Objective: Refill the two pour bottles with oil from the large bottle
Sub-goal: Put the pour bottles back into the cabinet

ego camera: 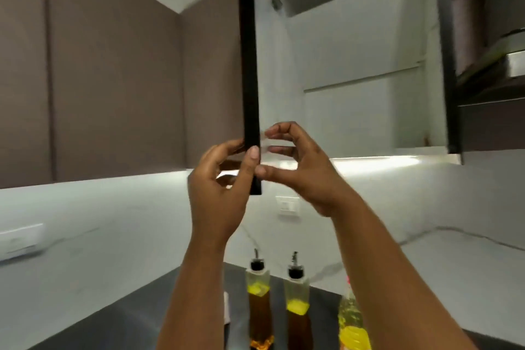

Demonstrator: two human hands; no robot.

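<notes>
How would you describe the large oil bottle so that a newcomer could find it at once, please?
Look down at the dark countertop below the raised arms. Three bottles stand in a row; the large oil bottle is rightmost, partly behind the right forearm. Unlike the two square pour bottles, it is rounded, pale yellow and spoutless.

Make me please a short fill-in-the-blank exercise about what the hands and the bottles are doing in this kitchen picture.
1. The left hand grips the black edge of the cabinet ____.
2. On the counter stand ____ pour bottles with black spouts, the left one and the right one.
3. The large bottle holds ____ oil.
4. The right hand holds ____.

Missing words: door; two; yellow; nothing
</notes>
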